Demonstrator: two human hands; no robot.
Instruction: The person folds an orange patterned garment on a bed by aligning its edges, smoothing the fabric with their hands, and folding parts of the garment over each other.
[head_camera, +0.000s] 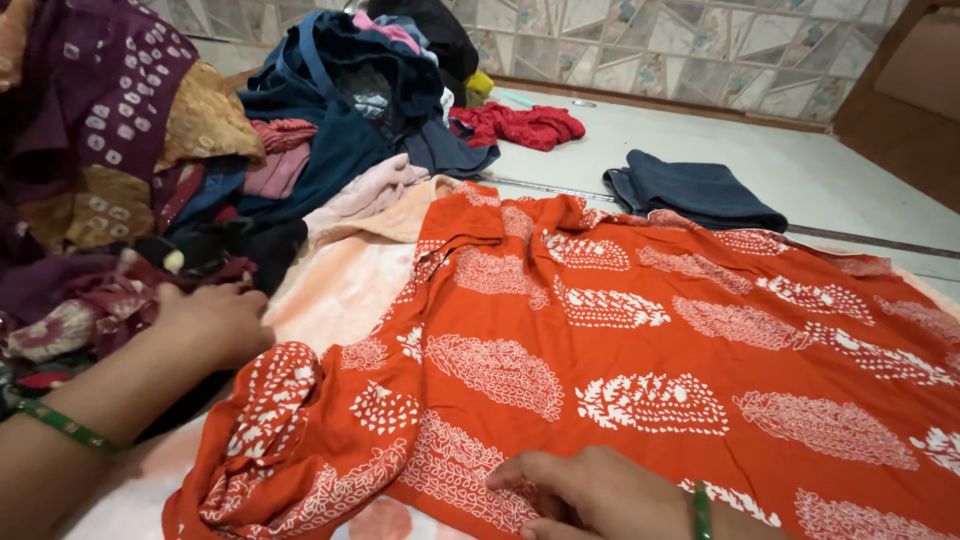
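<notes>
The right hand (585, 490) presses flat, fingers together, on the near edge of the orange dress (640, 350), probably to smooth it. The left hand (215, 322) rests spread beside the dress's sleeve, touching the clothes pile (150, 180). A folded dark cloth (695, 190) lies beyond the dress. Both forearms are cut off.

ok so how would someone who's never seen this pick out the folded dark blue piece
Start from the big orange garment with white leaf prints spread across the middle. Look past its far edge to the bare pale surface beyond. The folded dark blue cloth lies there alone, neat and flat, unlike the crumpled red cloth and the tangled clothes heap to its left.
</notes>
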